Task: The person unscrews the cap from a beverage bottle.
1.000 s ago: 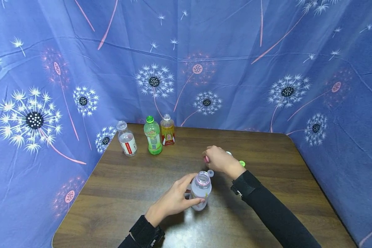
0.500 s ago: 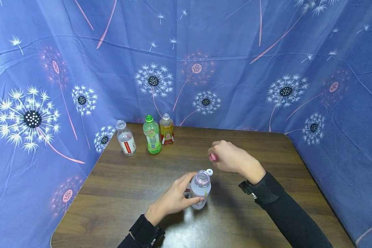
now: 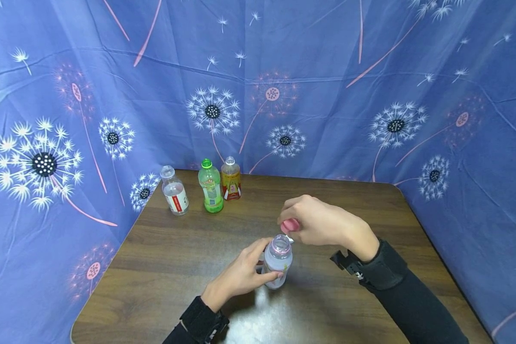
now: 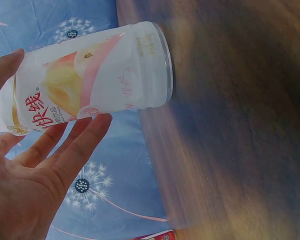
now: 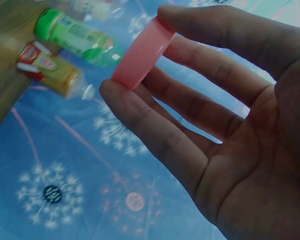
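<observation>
My left hand (image 3: pixel 241 276) grips a whitish plastic bottle (image 3: pixel 277 263) that stands upright and uncapped near the middle of the table. In the left wrist view, the thumb and fingers wrap the bottle (image 4: pixel 107 75), whose label shows fruit and red writing. A pink bottle cap (image 3: pixel 290 225) is pinched between thumb and fingertip of my right hand (image 3: pixel 318 220), held just above and behind the bottle's mouth. The right wrist view shows the pink cap (image 5: pixel 144 54) edge-on, gripped at opposite sides. Part of a small white cap (image 3: pixel 290 239) peeks out behind the bottle neck.
Three more uncapped bottles line the back left of the wooden table (image 3: pixel 163 282): a clear one (image 3: pixel 175 193), a green one (image 3: pixel 210 188) and one with a yellow and red label (image 3: pixel 231 180). A blue dandelion-print cloth (image 3: pixel 327 119) hangs behind.
My right hand has lifted the pink cap off the table area, drawn back right, then come in toward the bottle's mouth. My left hand keeps its grip on the bottle.
</observation>
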{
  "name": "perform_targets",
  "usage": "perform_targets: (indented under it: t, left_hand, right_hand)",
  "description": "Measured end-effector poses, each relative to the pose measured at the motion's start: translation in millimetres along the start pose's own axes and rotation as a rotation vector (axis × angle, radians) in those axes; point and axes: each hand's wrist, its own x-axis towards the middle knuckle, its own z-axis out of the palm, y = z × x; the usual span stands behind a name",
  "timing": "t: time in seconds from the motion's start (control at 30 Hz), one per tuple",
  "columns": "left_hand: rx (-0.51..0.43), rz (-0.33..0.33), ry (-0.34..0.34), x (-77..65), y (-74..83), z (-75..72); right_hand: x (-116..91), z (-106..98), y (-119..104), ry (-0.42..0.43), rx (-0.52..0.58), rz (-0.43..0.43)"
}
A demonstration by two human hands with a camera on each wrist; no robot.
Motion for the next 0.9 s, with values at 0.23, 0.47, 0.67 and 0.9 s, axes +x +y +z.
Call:
perform_targets:
  t: [0.23, 0.47, 0.67, 0.9]
  left_hand:
    - [-0.015, 0.002, -0.008, 0.0, -0.3, -1.0]
    - [0.009, 0.042, -0.012, 0.1, -2.6, -1.6]
    - [0.014, 0.024, -0.016, 0.3, -3.9, -0.6]
    - [0.017, 0.037, -0.013, 0.6, -6.0, -0.7]
  right_hand:
    - [3.3, -0.3, -24.0, -0.047, 0.005, 0.007]
    - [7.5, 8.4, -33.4, -0.075, -0.008, 0.007]
    - [8.5, 15.4, -31.6, -0.084, -0.048, 0.032]
    - [8.2, 19.9, -28.3, -0.095, -0.049, 0.044]
